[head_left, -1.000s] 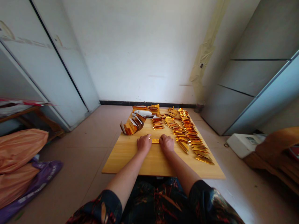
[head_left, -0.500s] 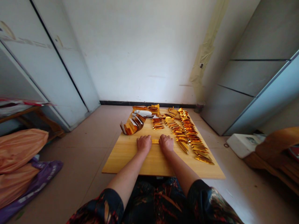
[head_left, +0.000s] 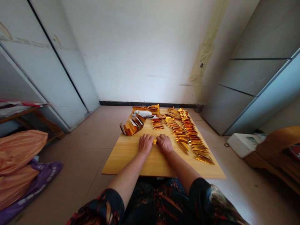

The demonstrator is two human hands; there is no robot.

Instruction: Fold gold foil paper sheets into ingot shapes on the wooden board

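Observation:
Close together at the middle of the wooden table board (head_left: 131,165), both hands are on a small piece of gold foil paper (head_left: 155,142). My left hand (head_left: 145,143) covers its left end, fingers curled down and pressed together. Over the right end lies my right hand (head_left: 165,143), its fingers likewise bent down on the paper. Only a short gold stretch shows between the hands; the rest is hidden under them. Folded gold foil pieces (head_left: 182,147) lie just right of my right hand. Beyond my left hand stands a curved bundle of gold paper sheets (head_left: 133,125).
Long rows of folded foil pieces (head_left: 193,134) run along the board's right side. A white roll-like packet (head_left: 142,113) lies at the back among more gold paper (head_left: 154,108). Cabinets stand left, a fridge (head_left: 239,78) right, orange and purple bags (head_left: 23,156) on the left.
My two hands have come closer together, and less of the gold paper shows between them. Their fingers now reach a little farther forward. The foil pieces around them stay put.

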